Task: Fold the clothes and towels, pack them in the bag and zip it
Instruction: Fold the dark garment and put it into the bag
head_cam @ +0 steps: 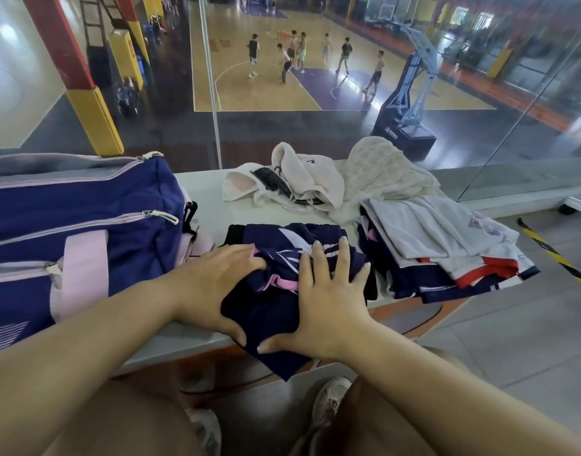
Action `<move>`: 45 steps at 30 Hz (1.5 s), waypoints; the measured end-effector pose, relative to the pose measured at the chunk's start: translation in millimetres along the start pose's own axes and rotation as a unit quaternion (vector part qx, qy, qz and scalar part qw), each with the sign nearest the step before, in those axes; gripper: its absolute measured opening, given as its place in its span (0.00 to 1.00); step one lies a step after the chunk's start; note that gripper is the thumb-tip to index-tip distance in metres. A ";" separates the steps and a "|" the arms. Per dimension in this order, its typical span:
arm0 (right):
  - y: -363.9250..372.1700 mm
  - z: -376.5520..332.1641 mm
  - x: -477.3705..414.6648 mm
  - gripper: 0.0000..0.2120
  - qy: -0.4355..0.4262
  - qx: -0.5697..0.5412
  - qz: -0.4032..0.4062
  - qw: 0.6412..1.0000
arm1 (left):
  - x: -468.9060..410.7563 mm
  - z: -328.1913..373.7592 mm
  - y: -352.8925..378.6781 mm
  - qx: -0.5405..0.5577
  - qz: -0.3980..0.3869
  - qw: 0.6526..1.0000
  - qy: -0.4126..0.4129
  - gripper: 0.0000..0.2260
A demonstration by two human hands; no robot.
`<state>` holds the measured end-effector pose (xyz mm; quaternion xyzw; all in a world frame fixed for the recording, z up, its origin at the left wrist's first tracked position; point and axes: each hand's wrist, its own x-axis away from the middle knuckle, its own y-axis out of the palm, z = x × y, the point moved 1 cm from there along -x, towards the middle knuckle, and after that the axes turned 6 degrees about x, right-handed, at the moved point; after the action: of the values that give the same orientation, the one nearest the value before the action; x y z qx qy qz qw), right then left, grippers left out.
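Observation:
A navy garment with pink and white trim lies bunched at the front edge of the white table, one corner hanging over. My left hand rests flat on its left side, fingers apart. My right hand presses flat on its right side, fingers spread. A navy and pink bag lies on the left, its zippers shut. A stack of white, navy and red clothes sits on the right. Crumpled white towels and a cream towel lie at the back.
A glass wall stands right behind the table, overlooking a basketball court with several people. A black and yellow striped bar lies on the floor at right. My knees and shoes are below the table's front edge.

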<state>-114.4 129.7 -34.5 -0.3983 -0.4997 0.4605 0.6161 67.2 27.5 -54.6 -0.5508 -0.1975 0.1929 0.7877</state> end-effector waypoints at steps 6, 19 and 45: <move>10.3 2.4 -10.6 0.55 -0.015 0.042 0.039 0.998 | 0.2 10.8 14.2 -0.020 0.097 0.995 0.003 0.45; -18.8 56.3 -39.2 0.19 -0.090 -0.054 0.112 0.988 | -27.4 25.9 25.5 -0.059 0.226 0.972 -0.013 0.45; 23.8 44.5 -63.3 0.33 -0.075 -0.041 0.314 0.946 | -51.0 22.3 -11.4 0.072 0.169 0.982 -0.047 0.23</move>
<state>-167.0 76.1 -64.8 -0.5247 -0.4125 0.6379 0.3843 13.3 15.0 -41.9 -0.5082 -0.1241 0.3628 0.7712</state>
